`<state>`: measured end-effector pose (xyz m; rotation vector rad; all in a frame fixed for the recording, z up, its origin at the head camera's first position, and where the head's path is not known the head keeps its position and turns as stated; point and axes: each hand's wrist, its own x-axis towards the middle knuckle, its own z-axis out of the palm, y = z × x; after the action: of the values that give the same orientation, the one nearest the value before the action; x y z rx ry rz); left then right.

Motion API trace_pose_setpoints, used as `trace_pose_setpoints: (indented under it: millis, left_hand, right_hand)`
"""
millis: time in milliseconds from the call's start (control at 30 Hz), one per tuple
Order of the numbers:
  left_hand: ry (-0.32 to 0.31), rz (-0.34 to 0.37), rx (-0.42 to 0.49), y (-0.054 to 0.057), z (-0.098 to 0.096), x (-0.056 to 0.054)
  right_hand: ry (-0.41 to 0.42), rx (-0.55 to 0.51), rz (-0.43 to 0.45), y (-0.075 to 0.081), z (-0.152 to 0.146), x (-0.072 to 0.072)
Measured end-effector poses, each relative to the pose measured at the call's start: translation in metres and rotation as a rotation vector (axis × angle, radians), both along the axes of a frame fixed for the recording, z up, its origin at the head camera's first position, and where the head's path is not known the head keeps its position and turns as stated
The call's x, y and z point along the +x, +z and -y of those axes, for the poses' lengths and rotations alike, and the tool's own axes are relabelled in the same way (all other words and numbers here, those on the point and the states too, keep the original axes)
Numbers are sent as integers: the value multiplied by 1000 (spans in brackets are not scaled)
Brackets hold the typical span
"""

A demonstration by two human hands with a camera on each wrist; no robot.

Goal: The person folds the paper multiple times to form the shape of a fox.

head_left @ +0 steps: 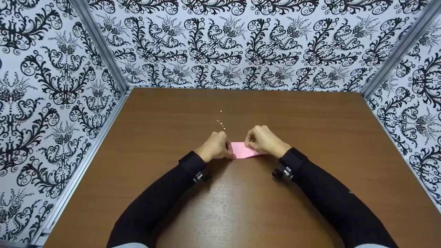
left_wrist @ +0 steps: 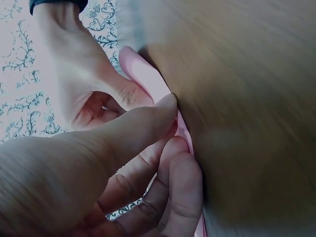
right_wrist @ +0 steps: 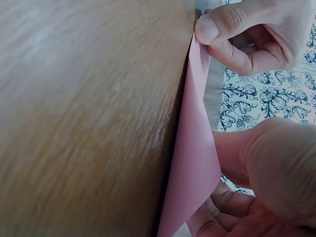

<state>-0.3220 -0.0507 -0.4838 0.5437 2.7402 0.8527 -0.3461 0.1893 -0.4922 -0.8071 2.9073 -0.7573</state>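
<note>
A pink piece of paper (head_left: 239, 150), folded into a narrow strip, lies on the brown table between both hands. At its left end, my left hand (head_left: 216, 146) pinches the edge between thumb and fingers. My right hand (head_left: 268, 141) grips the right part with curled fingers, its thumb against the paper. Seen in the right wrist view, the near side of the paper (right_wrist: 192, 158) bows up off the tabletop, partly covering the right fingers. The left wrist view shows the left thumb (left_wrist: 165, 111) on the strip, with the rest of the paper largely hidden behind the fingers.
Several small whitish specks (head_left: 221, 124) lie on the table (head_left: 172, 113) beyond the left hand. Patterned black-and-white panels (head_left: 220, 44) with grey metal posts (head_left: 103, 44) bound the table at the back and sides. A small dark device (head_left: 282, 172) sits at the right wrist.
</note>
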Motion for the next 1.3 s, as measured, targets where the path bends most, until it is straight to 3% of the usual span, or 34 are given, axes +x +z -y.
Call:
trace_pose_setpoints:
  millis: [333,367,533,567,600,667,1300]
  left_hand:
    - [32,42,-18,2,14,0]
    - [21,34,-3,-8,18,-6]
    - [44,40,4,-10,23,-5]
    - [51,39,3,-9,23,-4]
    - [69,53,-12,0,21,2]
    - [76,49,-18,1,20,4]
    - [32,-32,-18,2,22,6]
  right_hand:
    - [-10,-21,20,0,-2,2]
    - [-10,-23,23,0,-2,3]
    - [-12,-23,24,-2,-3,3]
    - [-13,-22,24,-2,-2,3]
    - [-14,-22,24,-2,-2,3]
    - [-16,-22,26,-3,-2,3]
    - [-31,-18,34,-1,0,1]
